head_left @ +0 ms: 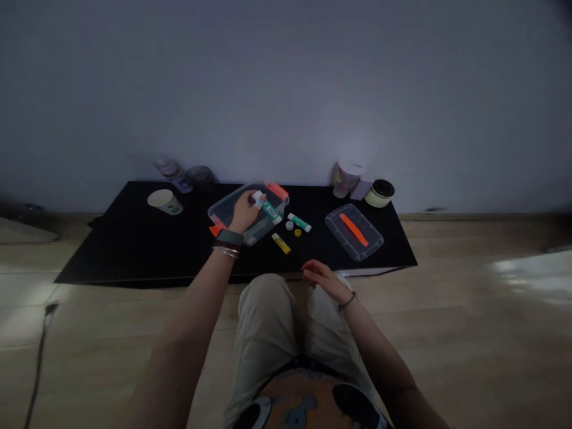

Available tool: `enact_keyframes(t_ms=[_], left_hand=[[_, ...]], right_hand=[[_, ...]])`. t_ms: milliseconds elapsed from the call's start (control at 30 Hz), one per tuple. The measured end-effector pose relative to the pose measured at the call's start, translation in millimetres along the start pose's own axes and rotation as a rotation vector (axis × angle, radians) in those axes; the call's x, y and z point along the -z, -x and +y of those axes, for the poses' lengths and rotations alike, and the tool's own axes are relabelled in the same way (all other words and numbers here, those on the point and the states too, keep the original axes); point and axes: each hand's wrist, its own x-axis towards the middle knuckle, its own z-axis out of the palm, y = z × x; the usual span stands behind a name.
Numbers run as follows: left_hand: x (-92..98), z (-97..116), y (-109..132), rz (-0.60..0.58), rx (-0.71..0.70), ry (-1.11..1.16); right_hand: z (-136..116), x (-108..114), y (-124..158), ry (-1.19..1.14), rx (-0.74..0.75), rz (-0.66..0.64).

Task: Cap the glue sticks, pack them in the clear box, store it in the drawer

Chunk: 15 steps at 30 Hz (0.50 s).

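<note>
My left hand (244,213) is closed around a green-and-white glue stick (271,212), held over a clear plastic box (222,208) with orange latches. Just right of the box lies another green glue stick (300,223). Beside it are a small white cap (289,226) and a small yellow cap (297,233). A yellow glue stick (281,243) rests nearer the table's front edge. My right hand (325,280) hovers over my lap by that edge, its fingers loosely bent and apart, with nothing seen in them.
The clear lid (373,235) with an orange handle lies at right on the black table (125,247). Behind it stand a tumbler (346,179) and a round tin (379,194). At left are a paper cup (165,202), a bottle (174,174) and a dark jar (201,177).
</note>
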Motion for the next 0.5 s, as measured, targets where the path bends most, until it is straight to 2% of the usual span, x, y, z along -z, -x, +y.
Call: enact_keyframes(t_ms=[67,167,233,300,400,500], left_hand=[[-4.2,-1,-5,-0.005,0.057,0.114],[-1.2,-1,-13,0.082,0.051,0.165],[6.0,-2,-18,0.159,-0.015,0.025],[13.8,-4,-22,0.17,-0.083,-0.204],[20.6,-12,-25,0.023,-0.089,-0.515],[19.9,-22,-26,-0.156,-0.005,-0.709]], right_hand=[[0,2,1,0.006,0.004,-0.004],[3,7,1,0.016,0.006,0.009],[6,9,0,0.017,0.001,0.012],[9,11,0,0.015,-0.005,0.008],[12,12,-1,0.02,0.002,0.001],[14,12,-2,0.021,0.009,-0.004]])
